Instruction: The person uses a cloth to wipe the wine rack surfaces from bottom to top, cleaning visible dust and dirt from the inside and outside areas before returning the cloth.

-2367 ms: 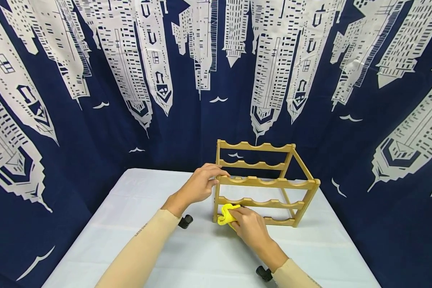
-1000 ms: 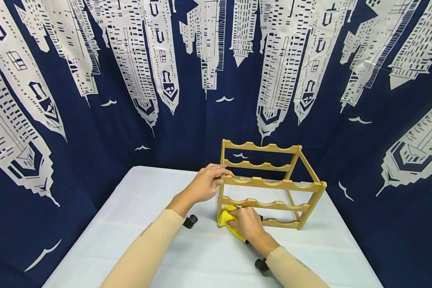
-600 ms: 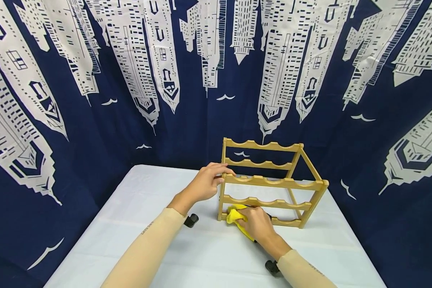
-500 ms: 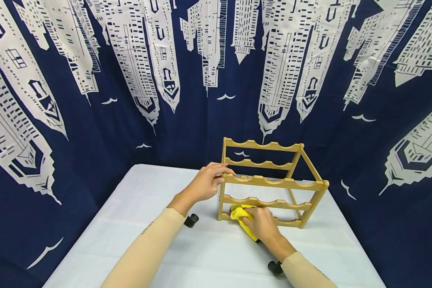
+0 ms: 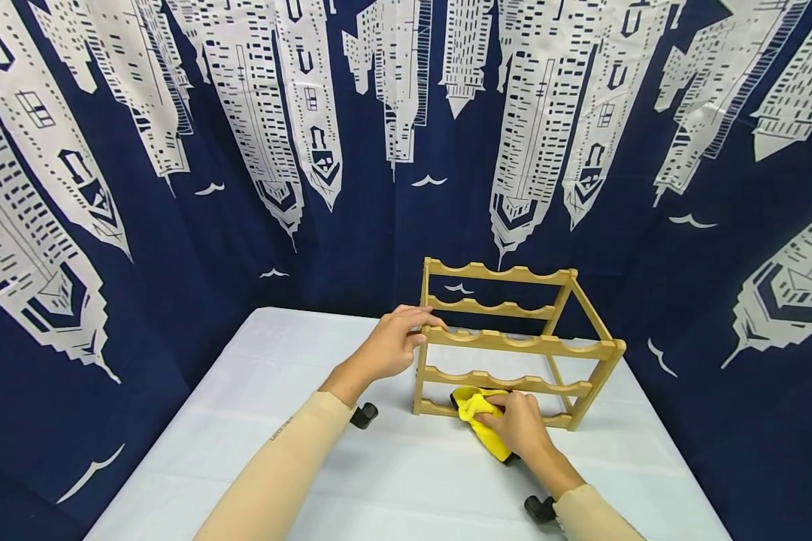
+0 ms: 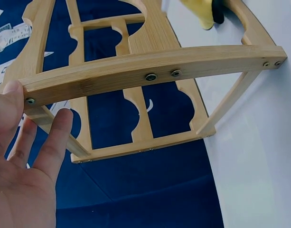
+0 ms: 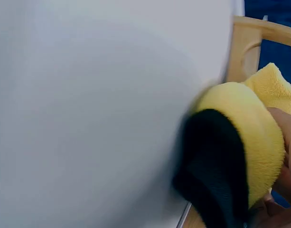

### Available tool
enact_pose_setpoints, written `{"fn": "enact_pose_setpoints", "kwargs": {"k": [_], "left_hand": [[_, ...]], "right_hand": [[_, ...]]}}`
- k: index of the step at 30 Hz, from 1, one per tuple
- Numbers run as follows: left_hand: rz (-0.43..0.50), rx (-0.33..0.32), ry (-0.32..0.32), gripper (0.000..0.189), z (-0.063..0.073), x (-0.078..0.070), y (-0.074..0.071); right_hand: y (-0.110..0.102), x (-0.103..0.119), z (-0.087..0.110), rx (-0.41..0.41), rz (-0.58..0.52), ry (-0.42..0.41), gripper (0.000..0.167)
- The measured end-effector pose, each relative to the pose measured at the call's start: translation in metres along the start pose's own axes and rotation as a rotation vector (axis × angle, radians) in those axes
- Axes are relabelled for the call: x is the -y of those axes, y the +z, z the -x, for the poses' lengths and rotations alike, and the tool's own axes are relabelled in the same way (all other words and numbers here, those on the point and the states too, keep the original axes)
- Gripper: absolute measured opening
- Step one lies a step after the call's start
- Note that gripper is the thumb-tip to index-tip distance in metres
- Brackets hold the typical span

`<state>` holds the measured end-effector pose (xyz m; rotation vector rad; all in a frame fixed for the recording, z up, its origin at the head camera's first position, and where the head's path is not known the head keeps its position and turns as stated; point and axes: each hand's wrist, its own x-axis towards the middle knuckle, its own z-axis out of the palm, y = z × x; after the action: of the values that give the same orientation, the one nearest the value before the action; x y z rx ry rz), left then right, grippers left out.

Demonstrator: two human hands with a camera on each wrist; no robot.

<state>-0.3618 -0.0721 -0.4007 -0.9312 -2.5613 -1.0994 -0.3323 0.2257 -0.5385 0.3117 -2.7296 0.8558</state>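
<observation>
A light wooden wine rack (image 5: pixel 521 344) with scalloped rails stands on the table. My left hand (image 5: pixel 395 342) grips its upper front left corner; in the left wrist view the thumb (image 6: pixel 13 92) lies at the end of a side post and the fingers reach around behind. My right hand (image 5: pixel 522 422) pinches a bunched yellow cloth (image 5: pixel 486 430) with black edging at the rack's lowest front rail (image 5: pixel 436 408). Seen from the right wrist, the cloth (image 7: pixel 259 137) bulges out of the grip and its dark side (image 7: pixel 211 161) hangs toward the white tabletop.
A white cloth covers the table (image 5: pixel 352 481). Behind and on both sides hangs a navy curtain (image 5: pixel 406 248) printed with white buildings and birds. Black wrist-worn devices (image 5: pixel 364 415) show under both forearms.
My right hand has slid the yellow cloth rightward along the lowest front rail, from the left post toward the middle. My left hand keeps its hold on the corner. The view has shifted slightly.
</observation>
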Motion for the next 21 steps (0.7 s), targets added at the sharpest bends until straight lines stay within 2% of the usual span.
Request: {"fn": "enact_pose_setpoints", "kwargs": {"k": [5, 8, 11, 17, 21], "left_hand": [[0.002, -0.011, -0.005, 0.044, 0.0, 0.0, -0.003], [0.004, -0.005, -0.003, 0.045, 0.0, 0.001, -0.002], [0.006, -0.002, -0.003, 0.044, 0.001, 0.002, -0.001], [0.004, 0.0, 0.015, 0.044, 0.0, 0.004, 0.002], [0.019, -0.007, 0.008, 0.045, 0.0, 0.003, 0.003]], "right_hand": [[0.0, -0.006, 0.005, -0.021, 0.127, -0.107, 0.032], [-0.002, -0.01, 0.01, -0.053, 0.187, -0.128, 0.032], [-0.005, -0.015, 0.015, -0.092, 0.209, -0.123, 0.032], [-0.018, -0.024, 0.024, -0.172, 0.17, -0.076, 0.036], [-0.029, -0.032, 0.023, -0.163, 0.12, -0.035, 0.036]]}}
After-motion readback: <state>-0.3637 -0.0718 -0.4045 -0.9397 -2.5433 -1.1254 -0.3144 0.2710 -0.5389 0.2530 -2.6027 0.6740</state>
